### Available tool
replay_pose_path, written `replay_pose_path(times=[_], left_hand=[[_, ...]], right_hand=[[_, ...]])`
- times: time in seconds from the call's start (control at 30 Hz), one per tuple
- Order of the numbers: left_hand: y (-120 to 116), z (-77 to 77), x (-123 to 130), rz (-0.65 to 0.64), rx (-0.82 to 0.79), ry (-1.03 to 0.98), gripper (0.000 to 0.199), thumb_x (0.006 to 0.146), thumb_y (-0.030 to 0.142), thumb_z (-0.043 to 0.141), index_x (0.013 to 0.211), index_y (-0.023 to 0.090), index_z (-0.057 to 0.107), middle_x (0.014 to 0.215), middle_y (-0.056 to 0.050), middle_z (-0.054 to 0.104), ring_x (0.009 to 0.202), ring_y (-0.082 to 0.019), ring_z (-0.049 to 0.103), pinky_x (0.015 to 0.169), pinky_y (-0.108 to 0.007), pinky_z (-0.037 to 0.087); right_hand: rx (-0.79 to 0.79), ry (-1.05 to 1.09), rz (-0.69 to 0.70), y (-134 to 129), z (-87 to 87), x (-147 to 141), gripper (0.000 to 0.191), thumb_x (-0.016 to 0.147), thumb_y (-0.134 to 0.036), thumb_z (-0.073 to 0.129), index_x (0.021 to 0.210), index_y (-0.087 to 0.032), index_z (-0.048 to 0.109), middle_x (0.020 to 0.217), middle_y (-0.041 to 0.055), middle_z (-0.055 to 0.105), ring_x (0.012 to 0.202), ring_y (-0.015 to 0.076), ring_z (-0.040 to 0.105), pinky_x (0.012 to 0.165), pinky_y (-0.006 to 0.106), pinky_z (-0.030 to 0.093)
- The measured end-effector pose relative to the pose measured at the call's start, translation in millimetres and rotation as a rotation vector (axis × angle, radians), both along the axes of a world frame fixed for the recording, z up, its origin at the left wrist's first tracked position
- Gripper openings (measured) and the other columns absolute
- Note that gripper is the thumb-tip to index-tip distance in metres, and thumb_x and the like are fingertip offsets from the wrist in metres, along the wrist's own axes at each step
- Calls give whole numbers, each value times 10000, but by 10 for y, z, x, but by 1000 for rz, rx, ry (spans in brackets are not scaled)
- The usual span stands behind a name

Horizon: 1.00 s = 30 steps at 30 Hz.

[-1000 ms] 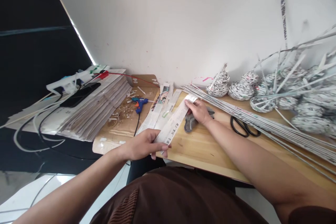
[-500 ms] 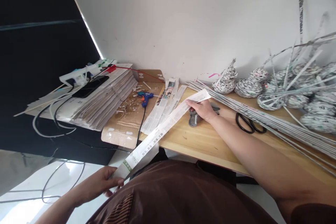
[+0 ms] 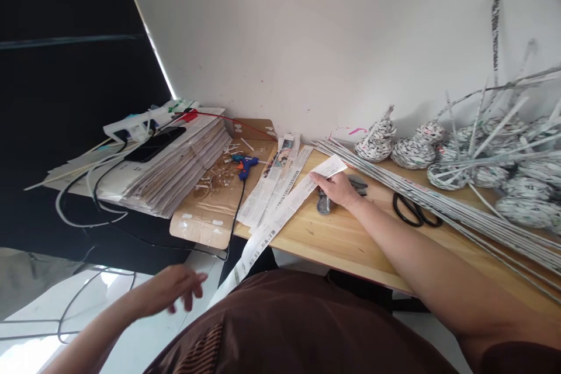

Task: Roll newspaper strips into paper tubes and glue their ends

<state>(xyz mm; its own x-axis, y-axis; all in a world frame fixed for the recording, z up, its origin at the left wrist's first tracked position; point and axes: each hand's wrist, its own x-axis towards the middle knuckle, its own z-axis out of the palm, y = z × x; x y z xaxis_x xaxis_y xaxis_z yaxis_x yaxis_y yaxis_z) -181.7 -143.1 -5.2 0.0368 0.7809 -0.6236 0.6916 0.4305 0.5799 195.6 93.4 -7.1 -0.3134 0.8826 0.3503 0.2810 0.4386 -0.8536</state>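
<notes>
Once the left hand (image 3: pixel 173 287) let go, fingers loosely open, only the right hand (image 3: pixel 338 188) pinched the paper strip (image 3: pixel 296 200), near end drooping.

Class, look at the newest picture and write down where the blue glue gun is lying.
In the head view, the blue glue gun lies left of centre on the brown cardboard, between the tall paper stack and the loose newspaper strips.

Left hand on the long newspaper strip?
No, the left hand is open beside the loose lower end of the newspaper strip, while the right hand pinches its other end over the table.
</notes>
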Motion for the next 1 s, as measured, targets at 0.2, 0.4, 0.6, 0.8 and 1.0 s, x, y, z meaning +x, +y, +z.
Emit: replay_pose_path(times=[0.2, 0.4, 0.6, 0.8, 1.0], left_hand=[[651, 570, 537, -140, 320, -257, 371, 900, 450, 521, 1156, 213, 647, 949, -68, 732, 873, -193, 671, 753, -298, 523], [1064, 712, 1128, -435, 414, -349, 477, 993, 414, 289, 1073, 173, 693, 969, -97, 737, 907, -190, 677, 840, -325, 512], [1692, 578, 1663, -469, 836, -232, 508, 868, 275, 590, 1362, 213, 489, 1213, -100, 663, 1110, -199, 616, 957, -354, 474], [2257, 374, 2008, -217, 807, -413, 584, 723, 413, 737, 1232, 166, 594, 1111, -129, 679, 975, -235, 651, 758, -337, 557], [2397, 317, 2123, -103, 578, -795, 243, 767, 374, 683, 810, 146, 614, 669, -12, 617, 460, -99, 571, 409, -200, 451]], right_hand=[[26, -40, 10, 37, -57, 20, 267, 820, -432, 612, 785, -182, 698, 878, 79, 751, 880, 248, 693, 846, 359, 523], [24, -133, 9, 50, -89, 27, 247, 853, -403, 585, 867, -193, 715, 1005, 74, 753, 956, 245, 695, 883, 349, 528], [24, -222, 1, 50, -102, 32, 282, 866, -454, 561, 802, -211, 688, 857, 55, 756, 863, 245, 705, 819, 339, 544], [156, -246, 17, 86, -131, 50, 256, 875, -411, 532, 813, -204, 668, 821, 61, 731, 856, 252, 683, 813, 358, 527], [96, -234, 60, 45, -39, 36, 331, 875, -461, 557, 712, -190, 656, 688, 34, 679, 675, 213, 631, 658, 315, 502]])
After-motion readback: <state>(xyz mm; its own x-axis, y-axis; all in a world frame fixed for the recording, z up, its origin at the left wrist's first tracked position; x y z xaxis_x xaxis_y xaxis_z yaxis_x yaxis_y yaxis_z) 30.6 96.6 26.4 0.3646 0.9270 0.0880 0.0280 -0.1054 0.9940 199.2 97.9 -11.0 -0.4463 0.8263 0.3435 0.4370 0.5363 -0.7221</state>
